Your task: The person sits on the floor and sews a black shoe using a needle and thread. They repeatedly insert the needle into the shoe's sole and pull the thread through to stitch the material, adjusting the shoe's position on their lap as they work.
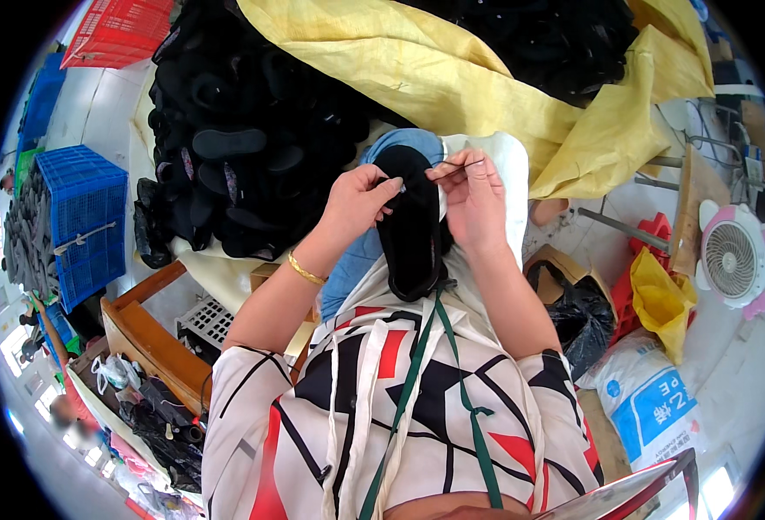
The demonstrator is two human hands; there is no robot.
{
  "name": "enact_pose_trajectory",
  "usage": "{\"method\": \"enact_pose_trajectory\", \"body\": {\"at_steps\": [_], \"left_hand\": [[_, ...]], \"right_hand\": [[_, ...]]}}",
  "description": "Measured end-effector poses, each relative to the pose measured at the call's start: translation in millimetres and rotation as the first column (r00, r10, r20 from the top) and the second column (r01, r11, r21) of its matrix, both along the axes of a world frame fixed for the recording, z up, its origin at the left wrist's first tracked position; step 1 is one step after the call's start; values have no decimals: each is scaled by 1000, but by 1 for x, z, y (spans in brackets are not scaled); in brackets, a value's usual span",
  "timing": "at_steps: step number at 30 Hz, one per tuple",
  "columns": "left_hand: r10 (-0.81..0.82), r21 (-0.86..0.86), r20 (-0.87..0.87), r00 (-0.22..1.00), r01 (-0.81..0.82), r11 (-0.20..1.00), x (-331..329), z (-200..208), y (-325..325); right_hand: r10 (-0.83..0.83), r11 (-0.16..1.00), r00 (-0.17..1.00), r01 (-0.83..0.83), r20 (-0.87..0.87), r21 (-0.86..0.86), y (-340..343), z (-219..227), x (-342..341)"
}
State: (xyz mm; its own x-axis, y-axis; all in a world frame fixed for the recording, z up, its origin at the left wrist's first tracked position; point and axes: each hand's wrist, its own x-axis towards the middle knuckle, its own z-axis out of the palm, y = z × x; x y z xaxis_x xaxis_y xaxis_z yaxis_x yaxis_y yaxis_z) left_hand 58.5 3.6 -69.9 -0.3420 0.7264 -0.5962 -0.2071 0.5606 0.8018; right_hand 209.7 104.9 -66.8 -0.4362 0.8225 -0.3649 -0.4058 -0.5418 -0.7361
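Note:
A black cloth shoe [412,247] lies over my lap, its opening toward me and its toe pointing away. My left hand [354,201], with a gold bracelet on the wrist, pinches the shoe's upper near the toe; a tiny pale spot shows at its fingertips. On the other side, my right hand [473,198] is closed in a pinch on a thin dark strand [453,165], thread-like or needle-like; I cannot tell which. Its fingertips are close to the shoe's right edge. Under the shoe are blue cloth [345,270] and white cloth [511,178] over my legs.
A large heap of black shoes [244,165] rises ahead and left, beside a yellow woven sheet [434,52]. A blue crate [92,217] and a wooden chair [153,334] are at left. At right are a fan [734,253], a yellow bag [662,303] and a white-blue sack [651,403].

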Motion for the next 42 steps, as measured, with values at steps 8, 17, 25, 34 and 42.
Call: {"method": "enact_pose_trajectory", "body": {"at_steps": [8,17,25,34,42], "left_hand": [[81,81,-49,996,-76,994,-2,-7,2],[-122,163,-380,917,196,967,-10,-13,-5],[-217,136,-756,617,472,871,1,23,-9],[-354,-224,-881,314,382,897,26,36,23],[-138,-11,-530,837,156,988,8,8,10]], "right_hand": [[-130,869,943,-41,-308,-493,-12,-8,26],[-39,978,980,-3,-196,-207,-24,0,55],[-21,115,814,-575,580,810,-33,52,100],[364,822,875,-463,320,330,-35,60,97],[464,777,670,-622,579,97,-18,20,48]]}}
